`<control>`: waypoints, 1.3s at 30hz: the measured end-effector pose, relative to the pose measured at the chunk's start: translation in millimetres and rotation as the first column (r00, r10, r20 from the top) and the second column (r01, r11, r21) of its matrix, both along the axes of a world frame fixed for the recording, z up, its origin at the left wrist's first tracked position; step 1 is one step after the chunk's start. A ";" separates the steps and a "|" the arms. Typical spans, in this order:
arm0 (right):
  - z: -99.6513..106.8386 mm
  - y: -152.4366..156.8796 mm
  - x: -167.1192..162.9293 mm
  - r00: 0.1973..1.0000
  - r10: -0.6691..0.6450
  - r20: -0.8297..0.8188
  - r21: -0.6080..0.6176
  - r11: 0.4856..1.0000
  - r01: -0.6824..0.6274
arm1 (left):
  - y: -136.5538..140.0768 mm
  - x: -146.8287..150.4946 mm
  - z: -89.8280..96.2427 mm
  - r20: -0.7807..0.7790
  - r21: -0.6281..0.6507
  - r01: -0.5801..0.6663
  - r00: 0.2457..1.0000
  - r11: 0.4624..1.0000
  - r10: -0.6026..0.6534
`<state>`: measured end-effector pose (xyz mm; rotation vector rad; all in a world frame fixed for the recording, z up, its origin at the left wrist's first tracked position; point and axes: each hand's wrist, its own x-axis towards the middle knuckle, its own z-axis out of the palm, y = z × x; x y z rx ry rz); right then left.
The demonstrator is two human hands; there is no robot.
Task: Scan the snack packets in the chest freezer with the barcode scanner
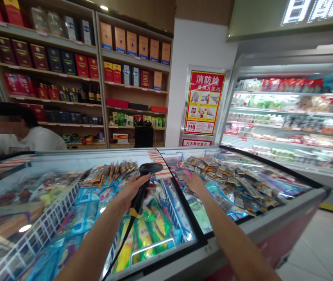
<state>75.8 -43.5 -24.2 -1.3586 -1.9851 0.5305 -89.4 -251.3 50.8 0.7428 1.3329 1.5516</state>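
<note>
My left hand [130, 192] is wrapped round the handle of a black barcode scanner [150, 168], held upright above the glass-topped chest freezer [180, 195]. Its cable [124, 238] runs down toward me. My right hand [194, 184] reaches over the right side of the freezer, at the left edge of a heap of small flat packets [227, 175]. A bit of pink shows by its fingertips, which are too blurred to tell whether they grip anything. More packets [116, 171] stand in a row left of the scanner. Below lie yellow-green bags [144, 234].
A white wire basket divider [46, 222] and blue bags [86, 203] show in the freezer. A person in a white shirt [49, 138] is behind it at left. Shelves of boxed goods [131, 41] line the back; a lit refrigerated display [289, 113] stands at right.
</note>
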 end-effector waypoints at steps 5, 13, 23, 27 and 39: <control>4.2 -3.3 -15.4 0.954 -0.148 0.259 -0.001 0.988 0.153 | 16.7 3.6 -5.3 0.013 -0.002 0.045 0.999 0.999 -0.045; -0.8 20.8 -19.9 0.991 -0.101 -0.085 0.016 0.995 0.103 | 11.5 -2.9 -4.5 0.040 -0.014 0.014 0.999 1.000 -0.013; 1.7 12.3 -20.2 0.527 -0.005 -0.850 -0.082 0.989 -0.123 | 4.5 4.6 -3.6 0.081 0.009 0.086 0.993 0.996 -0.086; -1.7 9.2 -25.6 0.489 0.049 -0.871 -0.060 0.977 -0.204 | 4.3 2.3 -6.4 0.082 0.015 0.110 0.990 0.994 -0.111; -4.9 8.1 -28.9 0.475 0.075 -0.877 -0.058 0.964 -0.259 | 5.2 1.2 -9.5 0.051 0.030 0.145 0.988 0.989 -0.147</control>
